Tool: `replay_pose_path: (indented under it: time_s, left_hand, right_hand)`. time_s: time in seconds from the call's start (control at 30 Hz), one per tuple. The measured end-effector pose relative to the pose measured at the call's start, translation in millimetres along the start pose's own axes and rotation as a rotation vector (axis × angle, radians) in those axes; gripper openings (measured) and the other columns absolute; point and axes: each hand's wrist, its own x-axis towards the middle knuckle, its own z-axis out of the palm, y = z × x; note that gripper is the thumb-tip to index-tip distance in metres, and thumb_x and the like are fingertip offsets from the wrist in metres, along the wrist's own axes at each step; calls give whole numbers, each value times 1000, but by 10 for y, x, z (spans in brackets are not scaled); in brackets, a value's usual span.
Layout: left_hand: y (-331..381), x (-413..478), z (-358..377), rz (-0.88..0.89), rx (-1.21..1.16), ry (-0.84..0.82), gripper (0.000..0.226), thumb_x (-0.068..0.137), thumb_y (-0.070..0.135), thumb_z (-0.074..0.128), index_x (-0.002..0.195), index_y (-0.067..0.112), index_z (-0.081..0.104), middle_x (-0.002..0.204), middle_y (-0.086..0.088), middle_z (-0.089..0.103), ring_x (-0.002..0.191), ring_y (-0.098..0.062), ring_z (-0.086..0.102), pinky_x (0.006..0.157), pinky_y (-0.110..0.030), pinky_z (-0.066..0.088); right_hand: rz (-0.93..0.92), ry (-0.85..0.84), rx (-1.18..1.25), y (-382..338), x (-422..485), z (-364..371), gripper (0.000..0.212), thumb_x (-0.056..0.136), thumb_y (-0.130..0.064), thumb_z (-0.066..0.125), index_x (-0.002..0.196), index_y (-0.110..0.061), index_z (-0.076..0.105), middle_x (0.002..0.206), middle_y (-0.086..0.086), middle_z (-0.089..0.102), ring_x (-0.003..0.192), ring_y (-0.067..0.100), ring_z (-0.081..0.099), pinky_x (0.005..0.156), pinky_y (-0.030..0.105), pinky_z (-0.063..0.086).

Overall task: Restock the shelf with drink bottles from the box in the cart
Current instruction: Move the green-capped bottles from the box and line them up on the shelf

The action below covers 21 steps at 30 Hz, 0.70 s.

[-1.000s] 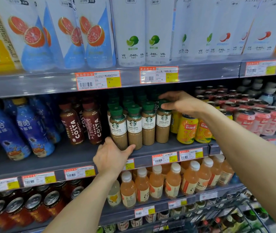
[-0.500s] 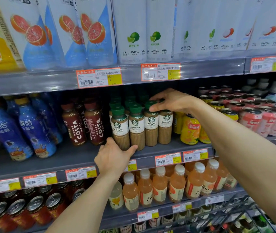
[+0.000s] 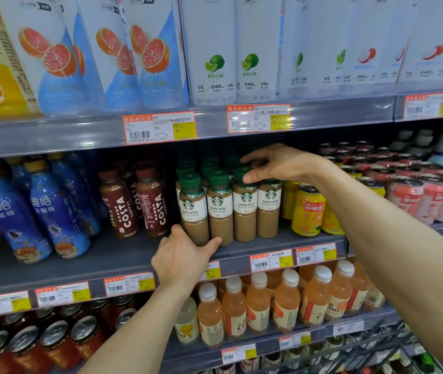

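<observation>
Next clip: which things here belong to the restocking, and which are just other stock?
Job: latte bottles; left hand at their base; right hand atop them; shelf.
Other stock: Costa bottles; blue bottles; orange cans; pink cans; peach bottles.

Clear plastic latte bottles (image 3: pixel 217 211) (glossy paper-look labels), smooth grey shelf (image 3: pixel 123 255), shiny metal can tops (image 3: pixel 26 342)

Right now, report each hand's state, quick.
Left hand: touches the base of the front-left Starbucks Caffe Latte bottle; grip cannot be told.
Right hand: grips the top of the rightmost front Starbucks Caffe Latte bottle.
</observation>
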Motion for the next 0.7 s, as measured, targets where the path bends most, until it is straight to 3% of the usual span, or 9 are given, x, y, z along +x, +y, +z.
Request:
replay_pose_path:
  time_s: [0.13,0.2,0.27,0.4,0.47,0.53,0.63,0.7]
  left_hand:
    - [8,-7,-15,-10,20,-13,77,62,90,56,90,21,35,72,9,38,88,-23,62,58,-32,38]
    - [17,-8,-33,-13,25,-22,79,62,91,56,93,20,40,74,9,40,88,-23,62,59,-32,40]
    - [7,-6,-53,-15,32,-50,82,61,92,55,97,19,42,77,8,43,90,-23,62,60,-32,41]
    - [-55,52,-95,-13,-88,-119,83,57,94,54,101,24,38,94,4,61,93,-24,64,65,-34,48]
    - [-94,72,-136,-9,-207,-131,93,60,94,52,117,21,44,108,2,64,101,-26,63,72,-37,51]
    - [-136,67,-205,20,-308,-99,100,67,93,44,136,20,41,123,1,62,110,-23,61,81,-37,51]
    - [-149,109,-384,109,-468,60,72,83,81,44,130,27,45,117,9,63,97,0,60,75,-21,47]
    - [-112,264,-516,207,-537,192,44,92,59,54,122,27,51,104,9,63,88,3,58,71,-10,40]
  right_hand:
    - [-14,285,326,126,-32,-82,42,74,-62,74,111,-44,66,111,-21,68,104,1,64,86,19,47]
    - [21,459,395,186,18,-122,33,82,-49,74,113,-38,66,117,-15,67,105,7,64,92,26,47]
    - [23,514,380,238,85,-147,33,84,-32,78,115,-31,67,117,-11,66,107,10,61,94,25,45]
    - [-49,402,375,299,214,-156,33,81,-16,81,107,-29,66,107,-11,67,105,12,63,97,28,48]
    - [-73,364,342,316,312,-135,41,81,-10,80,117,-21,65,118,0,67,113,17,61,100,33,49]
    - [-79,326,327,330,397,-116,50,81,-7,78,127,-16,62,126,3,64,117,17,59,96,29,50]
    - [-49,253,257,361,473,-89,52,83,-11,77,132,-21,60,130,0,62,116,13,57,86,16,46]
    - [-36,220,239,377,500,-80,51,85,-12,75,132,-24,61,131,-1,61,114,11,56,78,11,43]
